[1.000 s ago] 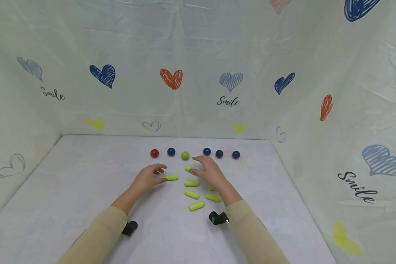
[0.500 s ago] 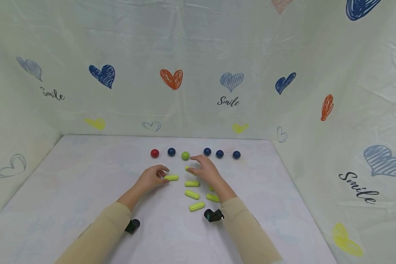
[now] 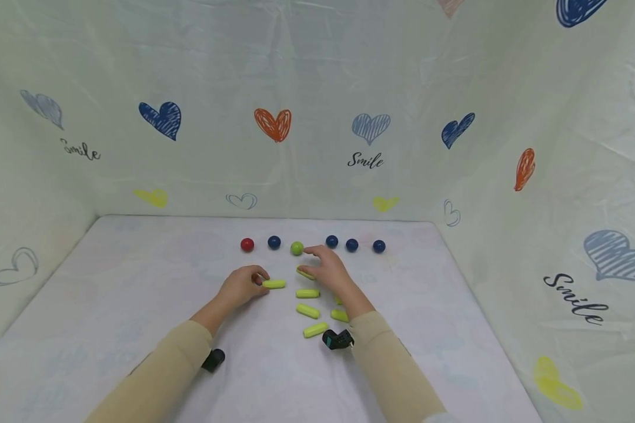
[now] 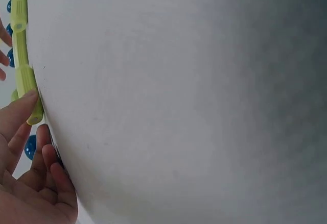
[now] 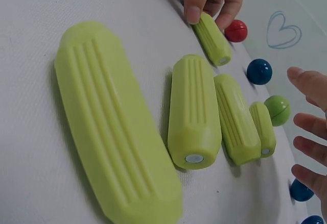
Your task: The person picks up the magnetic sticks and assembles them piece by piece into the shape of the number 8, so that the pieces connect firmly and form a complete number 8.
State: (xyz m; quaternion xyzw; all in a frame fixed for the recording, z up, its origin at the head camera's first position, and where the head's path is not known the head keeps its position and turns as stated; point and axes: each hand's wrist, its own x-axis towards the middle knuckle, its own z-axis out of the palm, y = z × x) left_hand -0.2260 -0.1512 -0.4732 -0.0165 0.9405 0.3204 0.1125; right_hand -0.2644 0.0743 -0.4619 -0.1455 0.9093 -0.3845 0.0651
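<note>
My left hand [image 3: 241, 284] pinches one end of a yellow-green magnetic rod [image 3: 277, 284], thumb and fingertips on its left end. The right wrist view shows that rod [image 5: 213, 41] at the left hand's thumb, its far end with a grey disc. Spread fingers of my right hand [image 3: 330, 272] hover by a green ball [image 3: 296, 248], holding nothing. Another rod [image 3: 303, 271] lies partly hidden beneath the right thumb. Several more rods lie nearer me, among them one level rod [image 3: 307, 293] and a slanted one [image 3: 315, 329].
Along the back stand a red ball [image 3: 247, 244], a blue ball [image 3: 274, 242] left of the green one, and several blue balls to the right, such as the outermost blue ball [image 3: 378, 246]. A heart-printed curtain [image 3: 317, 176] rises behind the white table [image 3: 111, 282].
My left thumb and fingers have closed on the rod's end, which stays about where it was. My right hand has shifted slightly left, towards the green ball.
</note>
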